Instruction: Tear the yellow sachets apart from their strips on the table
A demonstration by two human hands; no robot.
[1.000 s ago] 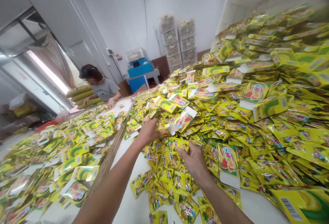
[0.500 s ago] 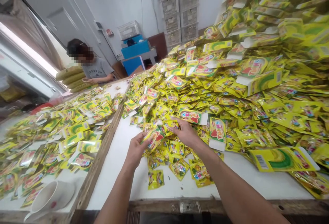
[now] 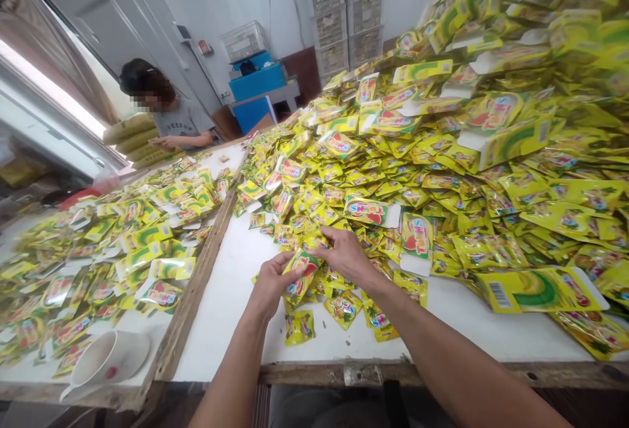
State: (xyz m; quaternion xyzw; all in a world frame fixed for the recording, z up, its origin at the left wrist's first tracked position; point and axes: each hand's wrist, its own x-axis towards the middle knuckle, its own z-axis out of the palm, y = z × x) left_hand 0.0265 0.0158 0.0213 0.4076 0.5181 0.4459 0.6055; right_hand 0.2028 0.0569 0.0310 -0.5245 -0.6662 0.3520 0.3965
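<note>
A huge heap of small yellow snack packets [image 3: 442,153] covers the white table [image 3: 236,310] ahead and to the right. My left hand [image 3: 270,284] is closed around a flat yellow box with a red label [image 3: 301,271], holding it just above the table near the heap's front edge. My right hand [image 3: 344,254] is closed in a pinch on small yellow packets [image 3: 314,242] right at the box's upper end. Loose packets [image 3: 299,324] lie on the table under both hands.
A second table [image 3: 122,343] on the left carries more packets and flat boxes, with a white cup [image 3: 105,359] at its near corner. A wooden strip [image 3: 196,290] divides the tables. A person [image 3: 167,120] works at the far end. Stacked crates [image 3: 344,15] stand by the back wall.
The camera tilted down and my hands came back from the heap toward the table's near edge. The left hand brought the flat box along; the right hand moved in against it with packets.
</note>
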